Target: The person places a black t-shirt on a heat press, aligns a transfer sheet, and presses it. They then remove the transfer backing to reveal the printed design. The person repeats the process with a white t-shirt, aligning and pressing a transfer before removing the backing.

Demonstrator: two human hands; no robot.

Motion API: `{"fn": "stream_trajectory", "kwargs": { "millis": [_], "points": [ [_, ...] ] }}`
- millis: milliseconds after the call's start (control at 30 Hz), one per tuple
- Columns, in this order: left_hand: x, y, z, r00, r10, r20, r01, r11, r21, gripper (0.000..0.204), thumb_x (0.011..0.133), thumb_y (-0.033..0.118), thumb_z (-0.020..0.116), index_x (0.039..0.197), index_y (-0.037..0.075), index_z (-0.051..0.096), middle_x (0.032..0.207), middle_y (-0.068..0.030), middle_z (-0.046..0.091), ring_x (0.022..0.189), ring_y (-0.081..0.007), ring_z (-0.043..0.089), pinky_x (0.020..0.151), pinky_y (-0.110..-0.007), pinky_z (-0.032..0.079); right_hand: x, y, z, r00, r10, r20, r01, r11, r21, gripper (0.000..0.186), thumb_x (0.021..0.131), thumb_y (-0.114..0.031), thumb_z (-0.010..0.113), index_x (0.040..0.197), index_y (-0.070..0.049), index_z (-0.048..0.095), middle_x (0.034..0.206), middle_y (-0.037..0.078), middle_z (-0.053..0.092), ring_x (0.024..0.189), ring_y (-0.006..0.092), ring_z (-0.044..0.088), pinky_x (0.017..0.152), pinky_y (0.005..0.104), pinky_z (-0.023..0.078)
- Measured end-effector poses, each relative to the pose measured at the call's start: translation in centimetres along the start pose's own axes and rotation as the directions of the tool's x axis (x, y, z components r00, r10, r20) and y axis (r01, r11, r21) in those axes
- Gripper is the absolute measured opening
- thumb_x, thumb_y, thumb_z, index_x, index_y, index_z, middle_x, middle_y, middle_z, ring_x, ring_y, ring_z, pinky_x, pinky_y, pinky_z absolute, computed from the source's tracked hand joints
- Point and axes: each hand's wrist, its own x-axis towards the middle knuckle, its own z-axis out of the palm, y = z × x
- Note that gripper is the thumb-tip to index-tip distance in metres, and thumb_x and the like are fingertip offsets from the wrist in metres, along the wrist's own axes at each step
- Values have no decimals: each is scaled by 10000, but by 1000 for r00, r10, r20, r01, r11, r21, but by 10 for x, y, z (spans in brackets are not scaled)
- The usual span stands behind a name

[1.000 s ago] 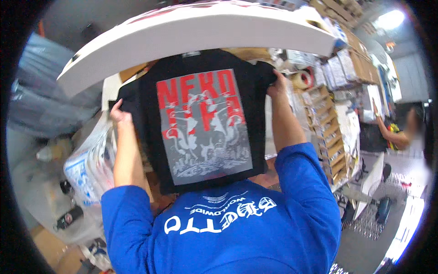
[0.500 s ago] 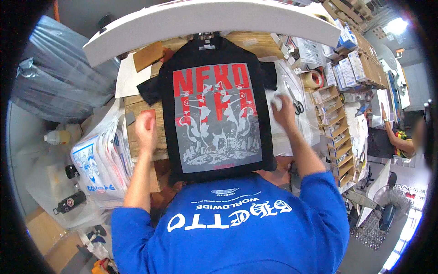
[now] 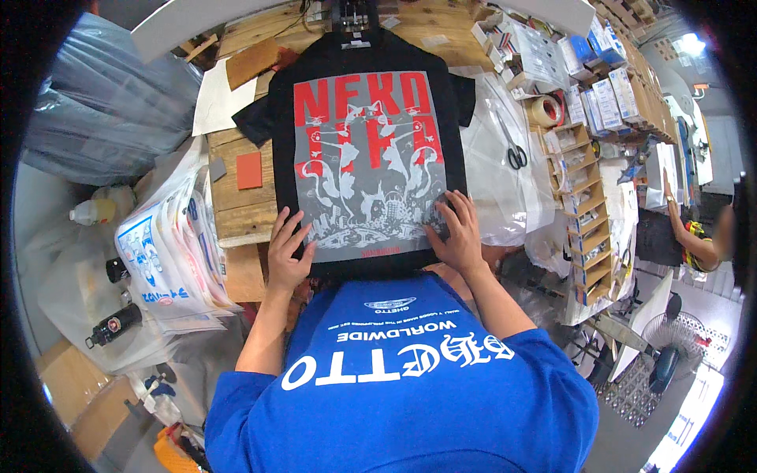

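Face up before me lies a black T-shirt (image 3: 284, 158) with a large grey, red and white cat print, its neck at the far end. My left hand (image 3: 290, 251) rests on the shirt's lower left edge, fingers spread. At the lower right edge my right hand (image 3: 459, 235) touches the shirt, fingers apart and partly over the print. Neither hand grips anything. Left of the shirt are a flat red square (image 3: 249, 170) and a small grey piece (image 3: 218, 169). Scissors (image 3: 514, 150) with black handles lie to the right on clear plastic sheeting (image 3: 497, 201).
A wooden table (image 3: 236, 209) lies beneath. A white beam (image 3: 213, 24) crosses the far side. On the right stand a divided cardboard rack (image 3: 587, 229), a tape roll (image 3: 545, 111) and stacked boxes (image 3: 603, 102). Printed plastic bags (image 3: 169, 260) hang at left. Another person (image 3: 694, 244) is far right.
Both hands came inward from beside the shirt onto its lower edges. The white beam appears higher in view, uncovering more table, and the red square is now fully visible.
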Motion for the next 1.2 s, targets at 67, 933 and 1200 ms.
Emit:
{"fn": "stream_trajectory", "kwargs": {
  "millis": [67, 933, 1200],
  "points": [
    [0, -1, 1, 1000, -14, 2, 14, 1000, 22, 310, 798, 84, 770, 1100, 21, 743, 1361, -126, 638, 1393, -368, 474, 1129, -466, 406, -2, 2, 2, 1000, 26, 1, -26, 1000, 0, 523, 764, -193, 815, 1231, -47, 631, 1398, 190, 530, 1356, 424, 453, 1155, 567, 341],
    [99, -158, -54, 769, -619, 161, 467, 370, -803, 223, 892, 115, 764, 1102, 64, 709, 927, 3, 699, 786, -85, 636, 666, -231, 504, 60, 154, -25, 591, 644, 485, -589, -66, 805, 177, 954, -248, 691, 1051, -101, 687, 1002, 31, 708, 908, 186, 657, 805, 374, 499],
    [99, -126, -101, 892, -421, 168, 449, 775, -445, 495, 848, 65, 765, 1332, 51, 663, 1174, 20, 671, 878, -52, 594, 821, -216, 483, 49, 150, -40, 590, 699, 404, -582, 20, 813, 313, 968, -282, 707, 1210, -83, 686, 1075, 2, 683, 985, 150, 601, 838, 336, 441]
  ]
}}
